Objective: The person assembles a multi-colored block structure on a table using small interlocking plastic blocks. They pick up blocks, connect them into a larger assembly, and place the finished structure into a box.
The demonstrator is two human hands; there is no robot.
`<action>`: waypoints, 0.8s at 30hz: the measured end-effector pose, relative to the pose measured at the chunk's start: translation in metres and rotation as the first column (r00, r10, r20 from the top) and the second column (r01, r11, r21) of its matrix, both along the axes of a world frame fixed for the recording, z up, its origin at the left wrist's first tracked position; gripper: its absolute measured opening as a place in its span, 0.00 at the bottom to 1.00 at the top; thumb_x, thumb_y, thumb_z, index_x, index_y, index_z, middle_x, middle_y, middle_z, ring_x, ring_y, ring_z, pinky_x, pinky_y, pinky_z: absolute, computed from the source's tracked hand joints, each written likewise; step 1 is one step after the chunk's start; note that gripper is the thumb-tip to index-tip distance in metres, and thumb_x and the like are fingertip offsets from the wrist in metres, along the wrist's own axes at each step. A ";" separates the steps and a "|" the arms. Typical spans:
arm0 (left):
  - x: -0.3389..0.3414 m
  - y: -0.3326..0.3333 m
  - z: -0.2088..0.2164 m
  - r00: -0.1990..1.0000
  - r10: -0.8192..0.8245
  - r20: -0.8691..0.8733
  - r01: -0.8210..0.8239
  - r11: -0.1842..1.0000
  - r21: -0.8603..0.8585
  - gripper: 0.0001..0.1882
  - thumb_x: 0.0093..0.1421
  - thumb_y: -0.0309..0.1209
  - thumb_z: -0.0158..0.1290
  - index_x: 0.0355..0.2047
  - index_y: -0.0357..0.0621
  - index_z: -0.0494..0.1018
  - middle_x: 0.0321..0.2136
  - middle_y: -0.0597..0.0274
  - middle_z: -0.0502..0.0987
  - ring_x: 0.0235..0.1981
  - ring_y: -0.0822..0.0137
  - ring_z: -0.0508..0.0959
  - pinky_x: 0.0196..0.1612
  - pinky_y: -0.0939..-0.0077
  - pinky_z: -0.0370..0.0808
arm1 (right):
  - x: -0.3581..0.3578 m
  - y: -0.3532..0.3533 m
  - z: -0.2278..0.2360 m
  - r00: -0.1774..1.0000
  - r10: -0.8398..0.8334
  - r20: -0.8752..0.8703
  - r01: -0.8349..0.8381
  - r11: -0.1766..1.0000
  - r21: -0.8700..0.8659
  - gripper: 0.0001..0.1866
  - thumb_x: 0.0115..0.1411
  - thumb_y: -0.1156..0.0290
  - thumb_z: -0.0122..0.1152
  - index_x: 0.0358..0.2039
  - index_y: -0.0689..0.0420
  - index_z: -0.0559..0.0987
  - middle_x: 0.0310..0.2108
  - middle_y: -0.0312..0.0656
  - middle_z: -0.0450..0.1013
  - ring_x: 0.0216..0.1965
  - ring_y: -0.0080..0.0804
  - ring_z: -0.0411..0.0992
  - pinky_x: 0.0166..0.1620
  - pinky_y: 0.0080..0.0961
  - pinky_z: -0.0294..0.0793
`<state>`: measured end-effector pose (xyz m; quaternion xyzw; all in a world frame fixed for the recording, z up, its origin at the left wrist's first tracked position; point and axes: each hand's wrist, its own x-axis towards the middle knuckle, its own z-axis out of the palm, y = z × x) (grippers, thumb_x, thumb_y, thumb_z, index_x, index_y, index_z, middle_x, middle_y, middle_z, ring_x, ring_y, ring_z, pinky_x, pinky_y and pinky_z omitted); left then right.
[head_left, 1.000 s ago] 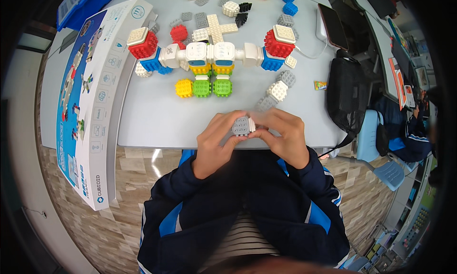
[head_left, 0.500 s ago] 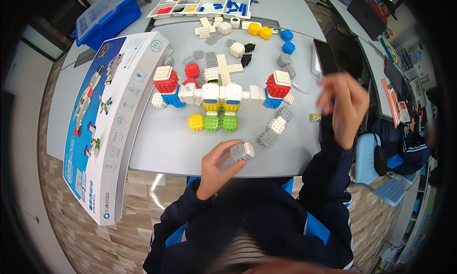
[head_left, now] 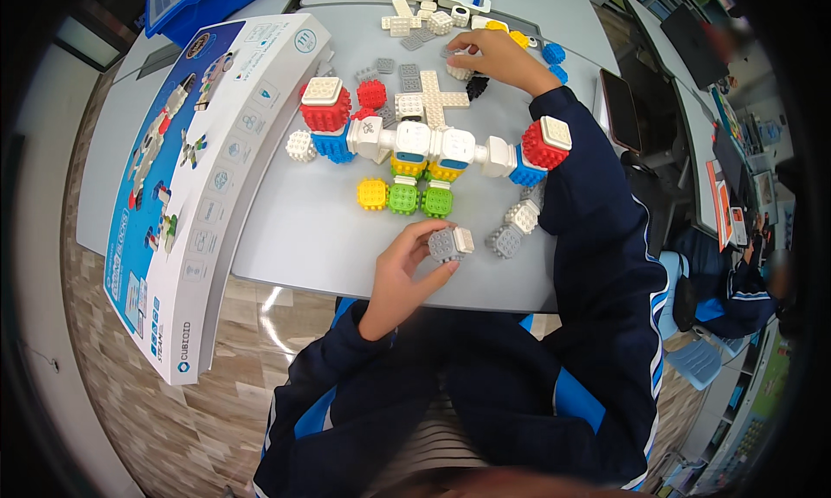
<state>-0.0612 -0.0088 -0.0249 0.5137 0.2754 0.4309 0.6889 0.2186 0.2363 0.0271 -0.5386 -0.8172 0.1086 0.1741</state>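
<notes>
My left hand (head_left: 400, 277) holds a grey studded cube block (head_left: 442, 245) with a smaller white piece (head_left: 464, 240) on its side, just above the table's near edge. My right hand (head_left: 500, 58) reaches across to the far middle, its fingers closed round a white studded cube (head_left: 460, 71) beside a black piece (head_left: 477, 87). Between my hands stands a built figure (head_left: 430, 143) of white, yellow and green blocks, with arms ending in blue and red cubes. A yellow cube (head_left: 372, 194) sits at its left foot. Part of the white cube is hidden by my fingers.
On the left leans a large white and blue box (head_left: 251, 151); a blue bin (head_left: 195, 9) stands behind it. Loose blocks and a cream cross-shaped plate (head_left: 433, 100) lie beyond the figure. A joined grey-and-white chain (head_left: 522, 215) and a phone (head_left: 620, 108) lie right.
My right hand has swung from the right side over to the far middle and closed on the white cube. My left hand still holds the grey block. The whole view has shifted slightly.
</notes>
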 end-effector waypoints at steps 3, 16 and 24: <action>0.002 0.001 -0.001 0.999 0.021 -0.031 -0.020 0.999 0.034 0.26 0.58 0.15 0.61 0.57 0.34 0.69 0.53 0.55 0.74 0.54 0.67 0.75 0.57 0.71 0.74 | 0.003 0.007 -0.010 0.999 -0.034 -0.032 0.032 0.997 -0.071 0.20 0.62 0.54 0.65 0.45 0.57 0.85 0.40 0.43 0.82 0.41 0.36 0.79 0.45 0.29 0.76; -0.001 0.003 0.001 0.962 0.065 -0.267 0.044 0.923 0.383 0.25 0.53 0.25 0.67 0.48 0.42 0.68 0.43 0.57 0.69 0.43 0.62 0.73 0.47 0.69 0.72 | 0.028 -0.029 0.025 0.989 0.021 -0.147 -0.010 0.997 0.076 0.20 0.65 0.54 0.64 0.47 0.57 0.85 0.39 0.42 0.82 0.41 0.31 0.79 0.42 0.27 0.76; -0.001 -0.005 0.005 0.944 -0.033 -0.329 0.092 0.982 0.166 0.20 0.55 0.24 0.63 0.42 0.43 0.63 0.36 0.57 0.74 0.36 0.64 0.77 0.43 0.72 0.74 | 0.019 -0.114 0.126 0.959 -0.166 -0.231 0.200 0.971 0.131 0.19 0.65 0.57 0.63 0.45 0.61 0.84 0.38 0.40 0.82 0.38 0.26 0.77 0.43 0.18 0.73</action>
